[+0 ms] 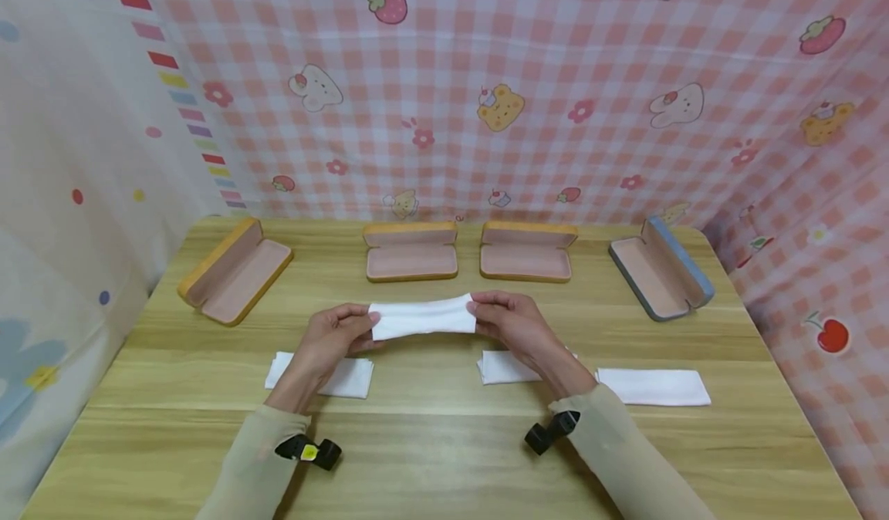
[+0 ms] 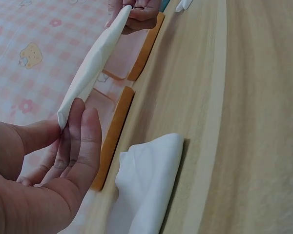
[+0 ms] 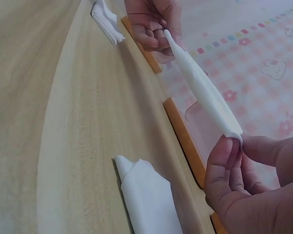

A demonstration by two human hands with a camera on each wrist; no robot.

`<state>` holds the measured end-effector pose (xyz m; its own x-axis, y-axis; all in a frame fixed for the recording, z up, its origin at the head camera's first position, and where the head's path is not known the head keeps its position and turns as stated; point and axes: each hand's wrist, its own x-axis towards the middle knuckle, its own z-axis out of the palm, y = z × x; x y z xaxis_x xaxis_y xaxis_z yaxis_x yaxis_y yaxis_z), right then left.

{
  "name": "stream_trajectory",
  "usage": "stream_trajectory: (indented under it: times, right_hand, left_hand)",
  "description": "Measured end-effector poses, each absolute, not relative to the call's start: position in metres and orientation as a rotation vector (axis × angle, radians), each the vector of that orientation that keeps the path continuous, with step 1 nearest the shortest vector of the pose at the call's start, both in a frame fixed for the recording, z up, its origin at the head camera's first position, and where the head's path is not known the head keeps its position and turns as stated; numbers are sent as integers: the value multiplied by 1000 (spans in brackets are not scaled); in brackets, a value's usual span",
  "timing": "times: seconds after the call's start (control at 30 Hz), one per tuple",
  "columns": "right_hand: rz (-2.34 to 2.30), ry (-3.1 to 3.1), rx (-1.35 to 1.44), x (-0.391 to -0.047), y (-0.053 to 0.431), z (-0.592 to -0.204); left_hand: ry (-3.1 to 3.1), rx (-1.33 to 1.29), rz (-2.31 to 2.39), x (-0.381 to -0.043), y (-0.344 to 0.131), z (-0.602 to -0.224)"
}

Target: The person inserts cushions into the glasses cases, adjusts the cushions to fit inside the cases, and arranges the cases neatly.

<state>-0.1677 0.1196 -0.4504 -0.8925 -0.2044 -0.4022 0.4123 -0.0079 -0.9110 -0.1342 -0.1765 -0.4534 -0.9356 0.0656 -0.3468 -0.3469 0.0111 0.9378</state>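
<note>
Cloths, white and folded, four: three on the bench, one, the held cloth, above it near four open spectacle cases (three orange-yellow, one blue); left hand and right hand, thumbs against fingers, pinch opposite ends of the held cloth

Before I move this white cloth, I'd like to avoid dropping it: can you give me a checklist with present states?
1. Left hand pinching one end of the raised folded white cloth: ok.
2. Right hand pinching the other end: ok.
3. Cloth lifted off the wood-grain table: ok.
4. All four glasses cases standing open: ok.
5. Cloth lying perfectly flat: not ok, its right end curls.
6. Underside clean: cannot tell, hidden.
</note>
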Motion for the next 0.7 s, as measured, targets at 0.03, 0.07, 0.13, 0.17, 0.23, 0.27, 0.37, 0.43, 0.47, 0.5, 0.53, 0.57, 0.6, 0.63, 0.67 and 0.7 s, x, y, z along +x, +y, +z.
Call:
stream_trajectory:
  times: [0.03, 0.07, 0.13, 0.17, 0.23, 0.27, 0.37, 0.43, 0.47, 0.5, 0.53, 0.57, 0.6, 0.63, 0.67, 0.7]
  right_hand:
    - [-1955, 1856, 217, -169, 119, -451]
    - [-1960, 1855, 221, -170, 118, -451]
    - [-1966, 1855, 224, -172, 116, -452]
    - [-1973, 1850, 230, -173, 115, -453]
    - [-1979, 1848, 236, -175, 114, -454]
    - [-1983, 1847, 239, -176, 114, -455]
    - [-1990, 1842, 240, -179, 112, -456]
    - [-1992, 1844, 232, -180, 112, -457]
    - [-1994, 1843, 229, -181, 112, -457]
    - [-1997, 1841, 228, -182, 111, -457]
    - [-1998, 1843, 228, -183, 111, -458]
    - [-1998, 1846, 229, -185, 110, -458]
    - [-1997, 1850, 230, -186, 110, -458]
    - [-1997, 1855, 234, -187, 109, -458]
    - [-1997, 1860, 243, -189, 109, -458]
    - [-1998, 1865, 252, -190, 108, -459]
  left_hand:
    - [2006, -297, 1999, -135, -177, -453]
    - [2012, -295, 1995, -137, -177, -453]
    - [2016, -292, 1987, -139, -178, -453]
    - [2013, -295, 1987, -140, -178, -453]
    - [1997, -303, 1994, -142, -178, -453]
    - [1992, -303, 1992, -143, -179, -453]
    - [1973, -317, 1997, -146, -179, -454]
    - [1964, -318, 2001, -149, -180, -455]
    - [1961, -317, 2003, -150, -180, -455]
    - [1956, -316, 2009, -151, -180, -456]
    - [1953, -316, 2013, -152, -180, -456]
    - [1953, -311, 2013, -154, -181, -456]
    - [1953, -308, 2011, -155, -181, -457]
    - [1953, -304, 2005, -157, -181, -457]
    - [1953, -304, 2000, -158, -181, -457]
    - [1953, -300, 1996, -160, -182, -458]
